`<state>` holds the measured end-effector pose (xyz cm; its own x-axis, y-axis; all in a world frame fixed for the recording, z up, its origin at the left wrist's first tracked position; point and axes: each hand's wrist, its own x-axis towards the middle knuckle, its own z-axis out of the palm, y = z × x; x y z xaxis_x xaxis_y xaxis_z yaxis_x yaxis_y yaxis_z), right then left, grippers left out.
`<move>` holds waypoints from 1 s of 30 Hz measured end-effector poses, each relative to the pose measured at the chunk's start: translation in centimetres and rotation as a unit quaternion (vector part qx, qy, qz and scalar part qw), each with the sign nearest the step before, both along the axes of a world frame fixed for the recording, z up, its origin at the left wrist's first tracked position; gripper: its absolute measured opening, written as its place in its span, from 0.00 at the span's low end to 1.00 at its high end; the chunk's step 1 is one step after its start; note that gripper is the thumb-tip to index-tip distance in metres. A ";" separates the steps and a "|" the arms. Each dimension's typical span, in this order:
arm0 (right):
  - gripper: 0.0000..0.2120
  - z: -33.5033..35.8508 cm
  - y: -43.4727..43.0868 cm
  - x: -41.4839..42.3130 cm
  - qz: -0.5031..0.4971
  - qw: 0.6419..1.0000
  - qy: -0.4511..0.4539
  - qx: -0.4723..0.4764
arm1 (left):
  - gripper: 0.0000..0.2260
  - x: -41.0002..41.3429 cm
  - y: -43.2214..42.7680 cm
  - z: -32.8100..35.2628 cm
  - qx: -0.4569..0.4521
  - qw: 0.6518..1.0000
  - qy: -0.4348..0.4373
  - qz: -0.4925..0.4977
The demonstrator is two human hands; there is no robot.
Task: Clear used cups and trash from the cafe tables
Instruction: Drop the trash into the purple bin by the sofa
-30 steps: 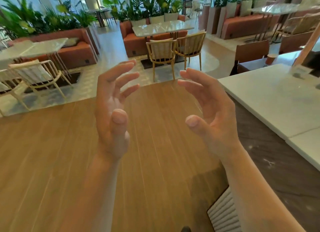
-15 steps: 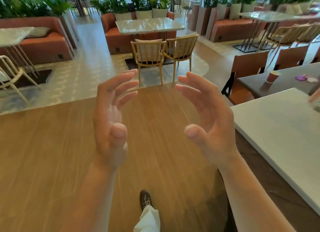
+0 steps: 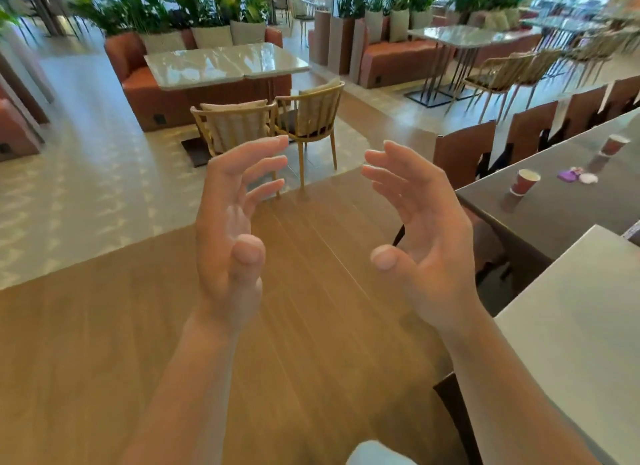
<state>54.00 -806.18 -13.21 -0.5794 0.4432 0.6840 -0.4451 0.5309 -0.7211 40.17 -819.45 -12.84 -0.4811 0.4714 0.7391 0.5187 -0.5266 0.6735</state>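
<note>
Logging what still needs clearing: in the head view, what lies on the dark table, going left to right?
red paper cup → purple wrapper → white crumpled scrap → second red cup

Floor, lower centre: wood planks (image 3: 311, 326) warm mid-brown, fine lengthwise grain lines. Floor, left: tiles (image 3: 86, 204) pale cream w/ repeating lighter arrow-shaped pattern.

Right edge: long table (image 3: 554, 208) dark grey, plain. Near cup (image 3: 524, 182) red w/ white rim. Far cup (image 3: 613, 145) red-brown w/ pale rim, blurred. Wrapper (image 3: 569, 175) purple. Crumpled scrap (image 3: 588, 178) off-white. Chairs (image 3: 464, 152) by it reddish-brown.

Lower right: second table (image 3: 571, 326) pale grey-white, no pattern.

Upper centre: glossy tabletop (image 3: 225, 64) pale grey-cream. Sofa (image 3: 145, 90) terracotta orange. Two armchairs (image 3: 235, 125) tan frames, cream cushions w/ vertical ribbing.

Top: plants (image 3: 156, 7) green. Planters (image 3: 211, 36) beige-grey.
</note>
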 end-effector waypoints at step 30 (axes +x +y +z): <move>0.46 -1.1 53.7 -30.8 -0.188 0.982 0.018 -0.015 | 0.37 -34.8 60.1 -1.0 -0.007 0.977 -0.007 -0.212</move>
<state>23.22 -752.46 -14.29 -0.3473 0.6413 0.6842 -0.2470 0.6413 -0.7265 5.36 -759.34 -13.83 -0.2513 0.6400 0.7261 0.2469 -0.6829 0.6875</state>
